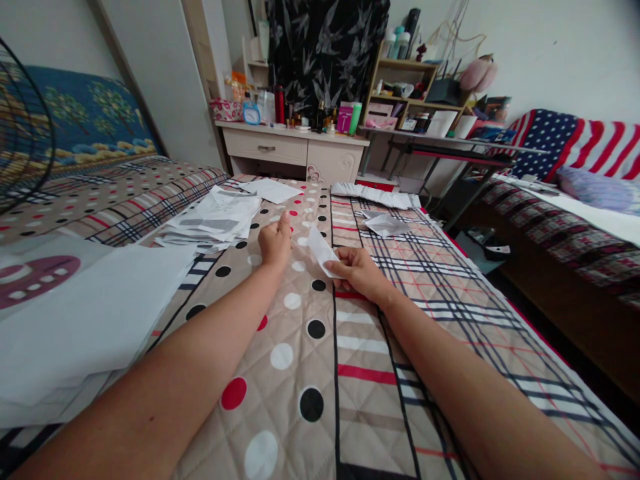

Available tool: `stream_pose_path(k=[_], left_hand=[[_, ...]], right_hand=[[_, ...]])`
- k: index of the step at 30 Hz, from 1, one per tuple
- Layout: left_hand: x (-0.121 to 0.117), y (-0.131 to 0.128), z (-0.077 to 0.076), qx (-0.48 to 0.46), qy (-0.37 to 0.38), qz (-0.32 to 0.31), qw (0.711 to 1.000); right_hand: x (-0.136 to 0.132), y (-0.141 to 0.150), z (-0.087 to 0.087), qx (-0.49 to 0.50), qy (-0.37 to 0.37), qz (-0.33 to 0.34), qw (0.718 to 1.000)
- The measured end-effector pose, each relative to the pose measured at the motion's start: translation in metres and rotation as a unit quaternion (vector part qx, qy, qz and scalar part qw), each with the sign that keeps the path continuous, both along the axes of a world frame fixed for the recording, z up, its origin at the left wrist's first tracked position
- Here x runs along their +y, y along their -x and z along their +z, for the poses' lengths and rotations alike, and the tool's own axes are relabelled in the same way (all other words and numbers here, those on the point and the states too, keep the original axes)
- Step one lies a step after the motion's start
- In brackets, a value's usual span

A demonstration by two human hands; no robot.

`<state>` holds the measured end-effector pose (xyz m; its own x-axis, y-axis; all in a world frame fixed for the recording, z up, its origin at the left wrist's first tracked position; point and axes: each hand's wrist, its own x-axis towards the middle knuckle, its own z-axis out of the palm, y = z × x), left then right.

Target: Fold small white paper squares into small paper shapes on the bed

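Note:
My right hand (361, 272) pinches a small folded white piece of paper (320, 248) between thumb and fingers, above the bed's patterned quilt. Just left of it, my left hand (276, 240) is closed with the thumb pointing up. Its curled fingers face away, so anything inside them is hidden. A faint see-through patch lies between the two hands, too unclear to name. Beyond my left hand rests a loose white sheet (273, 191), beside a pile of papers (215, 217). To the right, a small folded paper (387, 225) lies on the plaid part of the quilt.
Large white sheets with a purple print (100, 320) lie at the near left. A long white folded strip (375, 195) lies near the quilt's far edge. Beyond stand a cluttered white dresser (285, 148) and a desk with a shelf (405, 100). A fan (25, 127) stands at left.

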<state>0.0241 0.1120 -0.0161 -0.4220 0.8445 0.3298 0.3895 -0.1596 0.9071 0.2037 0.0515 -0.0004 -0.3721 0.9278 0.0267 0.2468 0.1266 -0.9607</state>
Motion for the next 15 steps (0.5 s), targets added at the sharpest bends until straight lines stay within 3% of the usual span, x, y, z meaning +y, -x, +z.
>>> stream_pose_path(k=[2, 4, 7, 9, 11, 15], left_hand=[[-0.003, -0.005, 0.001, -0.076, 0.017, -0.045, 0.996], [-0.01, -0.017, 0.004, -0.121, 0.052, -0.144, 0.981], [-0.021, -0.036, 0.008, -0.135, 0.098, -0.268, 0.949], [-0.024, -0.044, 0.007, -0.137, 0.099, -0.284, 0.944], [-0.024, -0.047, 0.005, -0.141, 0.099, -0.27, 0.947], [-0.022, -0.042, 0.003, -0.142, 0.101, -0.267, 0.948]], right_hand=[[0.003, 0.001, -0.004, -0.024, -0.035, -0.074, 0.996], [0.007, 0.001, -0.008, -0.094, -0.098, -0.15, 0.979], [0.01, 0.0, -0.011, -0.252, -0.226, -0.215, 0.916], [0.007, 0.0, -0.01, -0.341, -0.282, -0.22, 0.87], [0.002, 0.002, -0.006, -0.397, -0.298, -0.208, 0.843], [-0.005, 0.006, 0.0, -0.409, -0.298, -0.189, 0.841]])
